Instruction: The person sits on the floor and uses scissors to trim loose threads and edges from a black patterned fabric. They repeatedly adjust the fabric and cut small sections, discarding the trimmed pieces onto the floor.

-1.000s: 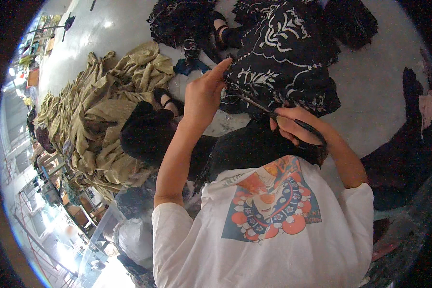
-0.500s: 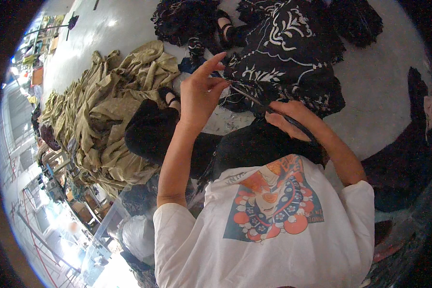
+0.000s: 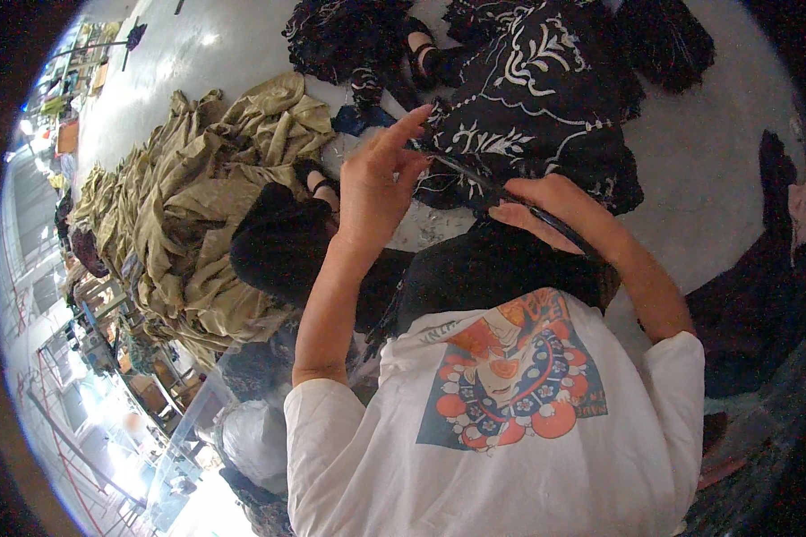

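Note:
My right hand (image 3: 560, 208) is closed round a pair of black-handled scissors (image 3: 464, 170), whose narrow blades point left and up. Close to their tips, my left hand (image 3: 374, 188) has its thumb and fingers pinched together, with the index finger stretched upward. Whatever sits in that pinch is too fine to make out. Beneath and beyond both hands a black garment (image 3: 569, 98) with white leaf-like embroidery and a ragged edge lies spread over the floor and near my lap. Pale threads and scraps lie under the blades.
A big heap of crumpled olive cloth (image 3: 197, 206) fills the left. More black fringed cloth (image 3: 345, 40) lies ahead, and a black bundle (image 3: 667, 45) at the far right. A dark blue scrap (image 3: 358, 121) rests on the grey floor (image 3: 707, 161). Plastic-wrapped goods (image 3: 258, 438) stand at lower left.
My right hand has shifted slightly right, and the scissors now lie closer to my left fingertips. My left hand has moved a little rightward, still pinched. The garment looks nearly unmoved.

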Action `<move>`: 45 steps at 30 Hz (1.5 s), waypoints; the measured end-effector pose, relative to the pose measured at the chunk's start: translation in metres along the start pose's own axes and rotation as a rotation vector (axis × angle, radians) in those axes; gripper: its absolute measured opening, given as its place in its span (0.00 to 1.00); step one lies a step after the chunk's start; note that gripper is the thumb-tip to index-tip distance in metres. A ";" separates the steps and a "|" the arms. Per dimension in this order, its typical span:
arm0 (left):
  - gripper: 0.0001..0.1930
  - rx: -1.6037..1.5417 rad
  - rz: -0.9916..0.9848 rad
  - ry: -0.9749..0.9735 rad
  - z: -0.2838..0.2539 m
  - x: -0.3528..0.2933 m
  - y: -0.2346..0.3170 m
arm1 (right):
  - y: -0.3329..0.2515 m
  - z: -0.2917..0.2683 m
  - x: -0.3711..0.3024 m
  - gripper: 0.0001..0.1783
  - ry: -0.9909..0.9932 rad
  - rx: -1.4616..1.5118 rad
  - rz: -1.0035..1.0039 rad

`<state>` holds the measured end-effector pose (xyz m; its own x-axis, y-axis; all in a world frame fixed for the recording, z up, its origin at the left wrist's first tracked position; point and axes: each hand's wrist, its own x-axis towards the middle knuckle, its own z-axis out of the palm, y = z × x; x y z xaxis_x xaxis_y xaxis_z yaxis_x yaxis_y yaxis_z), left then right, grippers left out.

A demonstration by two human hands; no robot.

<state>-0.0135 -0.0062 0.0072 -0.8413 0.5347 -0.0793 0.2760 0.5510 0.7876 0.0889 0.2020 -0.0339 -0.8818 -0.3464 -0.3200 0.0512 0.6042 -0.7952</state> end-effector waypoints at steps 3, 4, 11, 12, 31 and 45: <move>0.27 -0.010 -0.002 -0.003 0.000 -0.003 0.009 | -0.014 -0.011 0.005 0.15 -0.021 -0.057 -0.037; 0.27 -0.025 0.009 0.010 0.001 -0.005 0.010 | -0.018 -0.014 0.006 0.17 -0.025 -0.039 -0.043; 0.29 -0.090 0.006 0.070 0.006 -0.012 0.021 | -0.018 -0.016 0.016 0.19 0.015 0.047 -0.092; 0.29 -0.094 0.017 0.069 0.006 -0.013 0.020 | -0.016 -0.015 0.017 0.19 0.031 0.067 -0.106; 0.29 -0.297 -0.049 0.028 -0.007 -0.018 0.013 | -0.025 -0.020 0.021 0.25 -0.192 0.374 0.109; 0.30 -0.497 -0.134 0.036 -0.016 -0.026 0.011 | -0.030 -0.007 0.025 0.24 0.091 0.450 -0.213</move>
<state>0.0044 -0.0243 0.0275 -0.8719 0.4532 -0.1856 -0.0827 0.2372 0.9679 0.0617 0.1802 -0.0148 -0.9309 -0.3524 -0.0961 0.0448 0.1508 -0.9876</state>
